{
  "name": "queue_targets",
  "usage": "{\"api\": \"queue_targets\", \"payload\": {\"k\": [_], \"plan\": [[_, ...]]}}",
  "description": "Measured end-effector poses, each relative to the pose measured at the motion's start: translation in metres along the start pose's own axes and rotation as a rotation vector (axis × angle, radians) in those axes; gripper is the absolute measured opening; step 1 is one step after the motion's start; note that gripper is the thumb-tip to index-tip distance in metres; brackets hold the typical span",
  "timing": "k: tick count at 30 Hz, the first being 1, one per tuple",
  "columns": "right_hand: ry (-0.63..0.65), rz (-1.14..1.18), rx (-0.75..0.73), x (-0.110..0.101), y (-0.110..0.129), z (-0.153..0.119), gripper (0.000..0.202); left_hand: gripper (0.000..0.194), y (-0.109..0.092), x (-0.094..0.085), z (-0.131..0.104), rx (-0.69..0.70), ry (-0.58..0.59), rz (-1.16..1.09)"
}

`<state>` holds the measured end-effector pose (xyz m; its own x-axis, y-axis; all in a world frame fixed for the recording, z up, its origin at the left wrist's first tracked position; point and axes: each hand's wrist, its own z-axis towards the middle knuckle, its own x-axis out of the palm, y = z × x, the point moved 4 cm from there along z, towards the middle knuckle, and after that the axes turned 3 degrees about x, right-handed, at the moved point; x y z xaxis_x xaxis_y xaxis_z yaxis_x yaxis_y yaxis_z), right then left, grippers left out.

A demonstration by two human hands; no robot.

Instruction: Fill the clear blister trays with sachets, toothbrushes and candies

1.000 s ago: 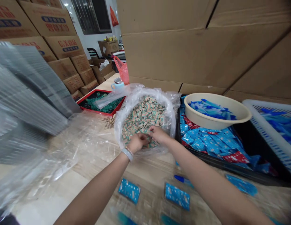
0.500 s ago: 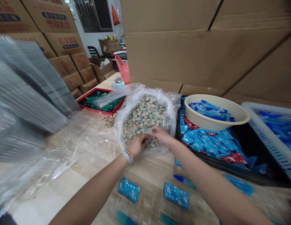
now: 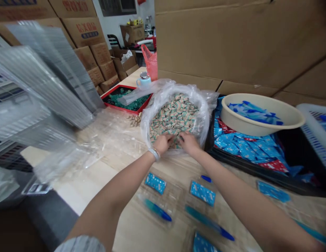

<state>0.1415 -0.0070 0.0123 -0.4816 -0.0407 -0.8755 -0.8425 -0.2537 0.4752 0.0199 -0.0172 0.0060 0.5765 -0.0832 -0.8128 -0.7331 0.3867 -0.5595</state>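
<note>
Both hands are buried at the near edge of the heap of small wrapped sweets; the left hand has its fingers curled down into the pieces and the right hand mirrors it just beside, fingertips nearly meeting. Whether either grip has closed on any pieces I cannot tell, since the fingertips are sunk among the wrappers. The sweets fill a clear plastic bag rolled open on the tabletop, directly ahead of the person.

Nearest the camera, clear compartment trays lie on the tabletop between the forearms, holding flat blue packets and blue pens. None of the small sweets shows in those trays, so by my reading that part of the filling is not yet done, while packets and pens are already in place.

Right of the bag, a dark bin holds loose blue and red packets, with a cream basin of blue items resting on them and a white basket beyond. Left of the bag stand blurred stacks of clear trays. Farther back sit a red tray of green pieces, a small mug, a red plastic bag and stacked cardboard boxes
</note>
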Motion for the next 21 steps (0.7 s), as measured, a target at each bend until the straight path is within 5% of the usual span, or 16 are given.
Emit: {"api": "queue_targets", "payload": {"k": [3, 5, 8, 11, 17, 21], "plan": [[-0.206, 0.178, 0.034, -0.027, 0.004, -0.012, 0.012, 0.022, -0.001, -0.035, -0.023, -0.088, -0.151, -0.086], [-0.254, 0.361, 0.077, -0.044, 0.004, -0.031, 0.018, 0.020, -0.008, -0.057, -0.056, -0.094, -0.145, -0.165], [-0.160, 0.612, 0.153, -0.061, 0.002, -0.073, 0.028, 0.018, -0.017, -0.072, -0.117, -0.138, -0.002, -0.279], [-0.071, 0.733, 0.271, -0.067, 0.002, -0.119, 0.034, 0.020, -0.017, -0.070, -0.161, -0.242, 0.015, -0.321], [-0.024, 0.787, 0.407, -0.066, -0.001, -0.187, 0.036, 0.019, -0.004, -0.070, -0.167, -0.262, -0.096, -0.251], [-0.025, 0.765, 0.497, -0.065, -0.017, -0.223, 0.036, 0.020, -0.006, -0.071, -0.164, -0.254, -0.049, -0.267]]}}
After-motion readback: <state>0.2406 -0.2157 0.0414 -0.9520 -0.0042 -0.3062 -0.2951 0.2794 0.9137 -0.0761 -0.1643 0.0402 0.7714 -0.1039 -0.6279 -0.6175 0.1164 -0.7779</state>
